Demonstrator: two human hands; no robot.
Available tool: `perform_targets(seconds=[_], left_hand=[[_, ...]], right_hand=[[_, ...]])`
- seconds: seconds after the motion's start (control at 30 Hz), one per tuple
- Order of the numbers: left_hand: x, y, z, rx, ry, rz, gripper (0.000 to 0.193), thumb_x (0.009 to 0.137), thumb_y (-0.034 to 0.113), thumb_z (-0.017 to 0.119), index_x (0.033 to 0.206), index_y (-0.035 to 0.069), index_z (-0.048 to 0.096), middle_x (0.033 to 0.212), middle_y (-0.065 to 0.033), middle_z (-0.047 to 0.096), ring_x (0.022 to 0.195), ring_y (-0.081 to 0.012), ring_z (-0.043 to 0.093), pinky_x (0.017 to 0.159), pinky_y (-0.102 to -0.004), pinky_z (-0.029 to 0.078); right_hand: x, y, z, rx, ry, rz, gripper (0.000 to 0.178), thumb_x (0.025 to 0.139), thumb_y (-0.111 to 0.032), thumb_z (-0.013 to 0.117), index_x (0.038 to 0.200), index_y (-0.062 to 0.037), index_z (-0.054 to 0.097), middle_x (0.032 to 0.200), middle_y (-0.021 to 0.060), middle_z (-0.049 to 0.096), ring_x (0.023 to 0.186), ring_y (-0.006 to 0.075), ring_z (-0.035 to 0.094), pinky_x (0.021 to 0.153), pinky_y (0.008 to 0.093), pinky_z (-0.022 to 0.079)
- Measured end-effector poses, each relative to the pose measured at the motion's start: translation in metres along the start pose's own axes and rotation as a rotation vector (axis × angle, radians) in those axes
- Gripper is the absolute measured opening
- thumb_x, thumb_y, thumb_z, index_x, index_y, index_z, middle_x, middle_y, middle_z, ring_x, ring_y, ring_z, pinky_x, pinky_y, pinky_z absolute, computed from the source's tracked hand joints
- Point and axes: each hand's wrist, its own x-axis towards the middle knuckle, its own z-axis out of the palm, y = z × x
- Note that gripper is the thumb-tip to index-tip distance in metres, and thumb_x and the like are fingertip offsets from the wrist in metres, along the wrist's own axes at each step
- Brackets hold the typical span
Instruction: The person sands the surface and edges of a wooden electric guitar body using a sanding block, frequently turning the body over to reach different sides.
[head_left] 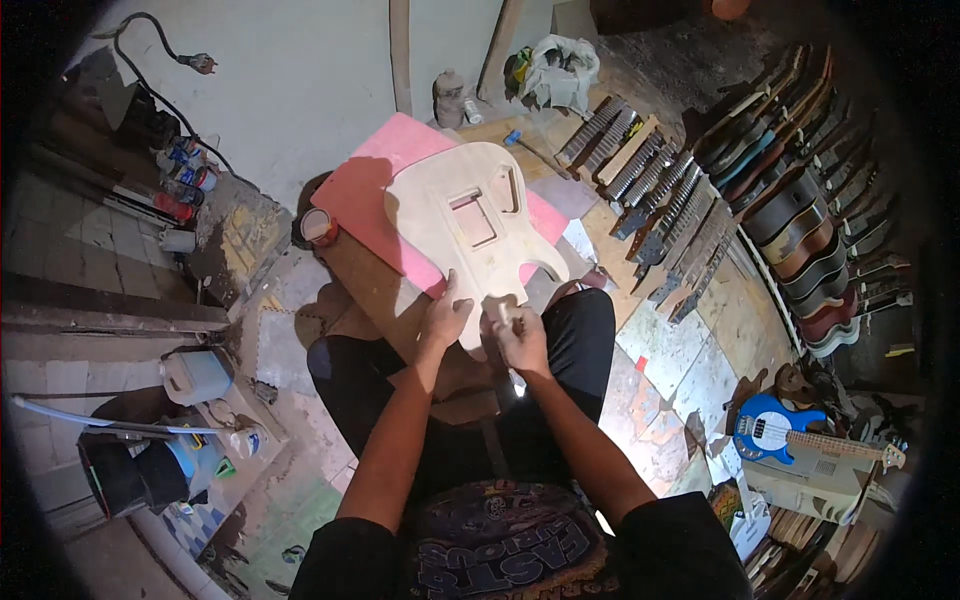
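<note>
A bare, pale wooden electric guitar body (430, 205) lies tilted before me, its horns toward my lap. It has a rectangular cut-out in the middle and a smaller slot near one edge. Beneath its far part is a pink board (375, 195). My left hand (447, 318) grips the near horn on the left, fingers curled round the edge. At the body's near end, my right hand (522, 342) pinches a small tan piece (500, 309), perhaps folded sandpaper, against the wood. Its underside is hidden.
An open tin (318, 227) stands left of the board. Several guitar necks (660, 190) lie in a row at right, beside racked guitar bodies (795, 235). A blue bass guitar (765, 430) rests at lower right. A white jug (195, 377) stands at left.
</note>
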Motion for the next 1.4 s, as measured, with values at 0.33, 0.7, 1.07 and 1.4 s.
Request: perform_targets(seconds=[0.33,0.7,1.07,1.4], left_hand=[[-0.028,0.065,0.012,0.255,0.239,-0.196,0.097,0.083,0.058,0.073,0.163,0.025,0.029,0.114,-0.0301,0.070,0.109,-0.0457,0.067,0.096,-0.0538,0.052],[-0.029,0.055,0.010,0.215,0.200,-0.120,0.100,0.077,0.054,0.078,0.161,0.019,0.035,0.104,-0.0283,0.071,0.100,-0.0456,0.070,0.088,-0.0548,0.055],[-0.035,0.057,0.007,0.287,0.143,-0.145,0.095,0.080,0.054,0.075,0.160,0.021,0.035,0.111,-0.0248,0.071,0.102,-0.0474,0.070,0.090,-0.0573,0.055],[-0.034,0.049,0.010,0.204,0.256,-0.037,0.091,0.080,0.053,0.078,0.154,0.014,0.044,0.114,-0.0284,0.069,0.100,-0.0480,0.069,0.088,-0.0552,0.055]], right_hand=[[-0.005,-0.028,-0.031,0.573,0.211,0.298,0.027,0.095,-0.002,0.069,0.118,-0.0026,0.055,0.110,0.0105,0.068,0.100,0.0162,0.064,0.089,0.0308,0.052],[0.000,-0.042,-0.037,0.730,0.225,0.369,0.026,0.097,-0.005,0.067,0.120,-0.0014,0.055,0.108,0.0086,0.067,0.093,0.0135,0.066,0.082,0.0291,0.054],[0.002,-0.036,-0.031,0.764,0.224,0.426,0.027,0.097,-0.007,0.068,0.119,0.0001,0.055,0.109,0.0098,0.068,0.095,0.0144,0.066,0.084,0.0296,0.054],[0.003,-0.024,-0.019,0.768,0.230,0.429,0.029,0.095,-0.007,0.071,0.119,0.0000,0.056,0.108,0.0099,0.069,0.093,0.0160,0.066,0.083,0.0311,0.054]])
